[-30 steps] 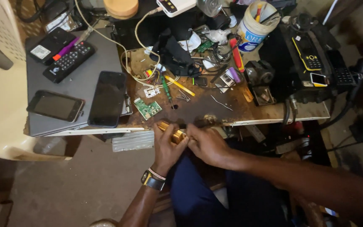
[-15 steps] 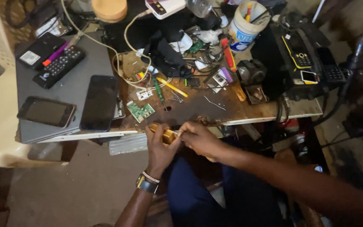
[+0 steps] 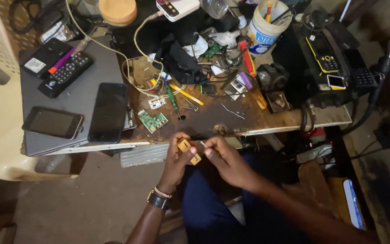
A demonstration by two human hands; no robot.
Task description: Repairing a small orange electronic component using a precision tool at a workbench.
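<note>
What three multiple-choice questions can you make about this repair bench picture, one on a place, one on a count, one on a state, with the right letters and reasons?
1. Where does the small green circuit board lie?
A. on the brown bench top, right of the dark phones
B. in the white cup
C. on the floor

2. How many dark flat phones, and, lie on the grey laptop lid?
A. one
B. two
C. four

3. What is the left hand doing?
A. resting open
B. gripping the small yellow-orange block
C. pressing a phone

Answers: 1 A, it lies on the bench beside the laptop; 2 B, two screens lie side by side; 3 B, its fingers close around the block while the right hand holds a thin tool to it.
</note>
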